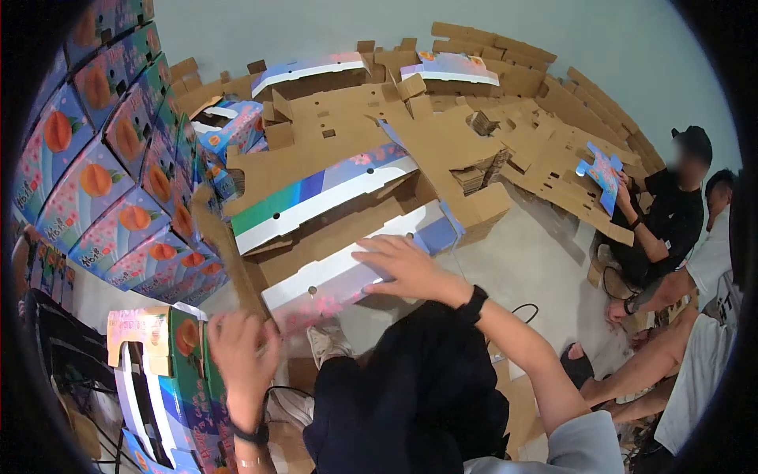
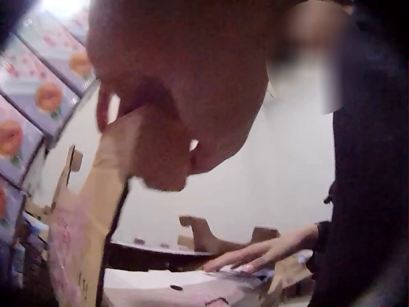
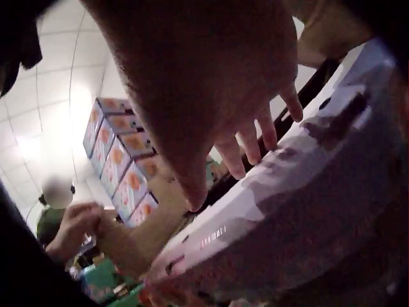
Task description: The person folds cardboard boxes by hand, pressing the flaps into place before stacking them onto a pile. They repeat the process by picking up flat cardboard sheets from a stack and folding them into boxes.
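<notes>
A part-folded fruit carton [image 1: 359,268] lies in front of my knees, brown inside, with white, purple and pink print on its long sides. Its brown end flap [image 1: 225,245] stands up at the left end. My left hand [image 1: 243,347] is at that flap; in the left wrist view its fingers and thumb pinch the edge of the flap [image 2: 86,217]. My right hand [image 1: 414,272] rests on the carton's near long side, and the right wrist view shows its fingers [image 3: 230,157] spread and straight along the white top edge.
Stacked printed fruit cartons [image 1: 99,178] rise at the left. A closed carton with a handle slot [image 1: 178,347] stands beside my left arm. Flat cardboard sheets [image 1: 332,118] spread ahead. At the right, a person [image 1: 671,213] holds a printed cardboard piece [image 1: 604,178], with others seated nearby.
</notes>
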The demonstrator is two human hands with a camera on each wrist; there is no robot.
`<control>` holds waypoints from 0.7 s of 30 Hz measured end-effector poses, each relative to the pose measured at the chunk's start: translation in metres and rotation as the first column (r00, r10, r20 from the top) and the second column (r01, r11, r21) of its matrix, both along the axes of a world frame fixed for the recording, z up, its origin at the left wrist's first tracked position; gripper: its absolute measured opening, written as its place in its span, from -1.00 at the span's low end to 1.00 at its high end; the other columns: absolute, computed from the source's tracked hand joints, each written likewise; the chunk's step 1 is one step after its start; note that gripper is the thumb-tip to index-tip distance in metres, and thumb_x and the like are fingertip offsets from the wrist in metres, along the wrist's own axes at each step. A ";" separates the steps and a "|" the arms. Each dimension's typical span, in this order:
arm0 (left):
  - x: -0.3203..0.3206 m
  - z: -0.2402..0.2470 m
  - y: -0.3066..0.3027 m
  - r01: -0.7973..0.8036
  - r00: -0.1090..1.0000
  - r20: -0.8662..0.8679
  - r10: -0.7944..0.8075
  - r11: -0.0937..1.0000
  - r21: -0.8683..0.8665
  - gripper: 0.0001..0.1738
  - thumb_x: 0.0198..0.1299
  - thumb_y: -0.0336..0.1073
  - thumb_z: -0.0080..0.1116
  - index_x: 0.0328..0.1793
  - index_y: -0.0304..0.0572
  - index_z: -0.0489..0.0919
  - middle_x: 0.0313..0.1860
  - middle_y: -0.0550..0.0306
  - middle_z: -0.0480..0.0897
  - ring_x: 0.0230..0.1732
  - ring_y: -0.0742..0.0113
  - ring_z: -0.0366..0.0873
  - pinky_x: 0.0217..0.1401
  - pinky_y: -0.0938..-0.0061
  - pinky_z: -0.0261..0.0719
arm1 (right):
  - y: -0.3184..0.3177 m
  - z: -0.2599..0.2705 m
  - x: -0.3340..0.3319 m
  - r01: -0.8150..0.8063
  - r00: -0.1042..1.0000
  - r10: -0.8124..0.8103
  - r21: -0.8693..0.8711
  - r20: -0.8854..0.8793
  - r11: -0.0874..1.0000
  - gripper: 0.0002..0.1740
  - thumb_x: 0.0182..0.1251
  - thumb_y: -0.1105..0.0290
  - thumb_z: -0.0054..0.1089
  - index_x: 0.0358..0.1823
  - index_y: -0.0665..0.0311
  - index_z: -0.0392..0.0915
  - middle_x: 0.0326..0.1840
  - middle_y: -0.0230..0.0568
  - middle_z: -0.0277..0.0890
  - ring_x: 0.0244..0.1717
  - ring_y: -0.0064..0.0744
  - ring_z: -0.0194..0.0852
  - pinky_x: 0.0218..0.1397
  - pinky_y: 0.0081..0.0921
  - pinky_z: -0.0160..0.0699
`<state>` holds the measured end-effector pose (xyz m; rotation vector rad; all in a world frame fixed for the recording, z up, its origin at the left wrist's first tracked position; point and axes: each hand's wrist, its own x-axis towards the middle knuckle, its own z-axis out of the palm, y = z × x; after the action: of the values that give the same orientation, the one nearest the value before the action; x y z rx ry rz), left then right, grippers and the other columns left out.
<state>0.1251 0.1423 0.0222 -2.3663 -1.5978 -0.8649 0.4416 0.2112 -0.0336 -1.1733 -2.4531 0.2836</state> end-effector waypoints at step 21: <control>0.022 -0.011 -0.015 0.304 0.938 0.104 -0.331 0.638 -0.708 -0.61 0.00 -0.13 0.37 -0.09 -0.19 0.67 -0.12 0.00 0.67 0.02 0.04 0.58 0.49 -0.07 0.04 | -0.109 0.015 0.101 -0.009 0.919 -0.060 0.173 0.389 0.985 -0.39 0.19 0.31 0.25 0.33 -0.04 0.36 0.24 -0.21 0.40 0.30 -0.13 0.32 0.42 -0.27 0.23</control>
<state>0.1468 0.1273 0.0112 -3.2540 -1.7522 -0.2091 0.5430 0.1026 -0.0191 -1.2856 -2.7303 -0.1917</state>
